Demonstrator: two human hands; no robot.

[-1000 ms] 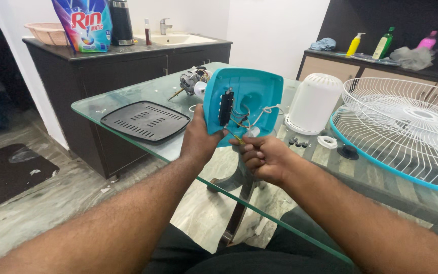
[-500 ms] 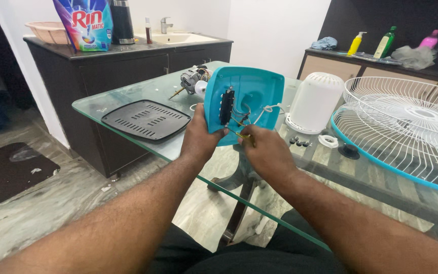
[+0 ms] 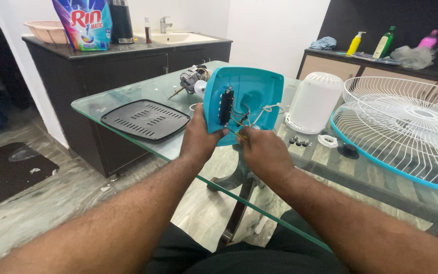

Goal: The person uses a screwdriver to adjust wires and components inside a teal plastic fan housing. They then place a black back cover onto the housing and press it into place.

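Observation:
My left hand (image 3: 201, 136) grips the lower left edge of a turquoise plastic fan base cover (image 3: 252, 91), held upright over the glass table's near edge with its inside facing me. A black switch block (image 3: 225, 107) and several thin wires (image 3: 259, 112) sit inside the cover. My right hand (image 3: 262, 151) is just below the cover's bottom edge, fingers pinched on the wires by the switch block; what sits under the fingertips is hidden.
On the glass table (image 3: 128, 96) lie a black vented plate (image 3: 145, 119), a fan motor (image 3: 192, 80), a white motor housing (image 3: 314, 103), small screws and a nut (image 3: 300, 141), and a wire fan guard (image 3: 406, 124). A dark counter with sink (image 3: 128, 56) stands behind.
My right hand has moved up and left from below the cover to the wires at its lower edge. The left hand and the cover have stayed put.

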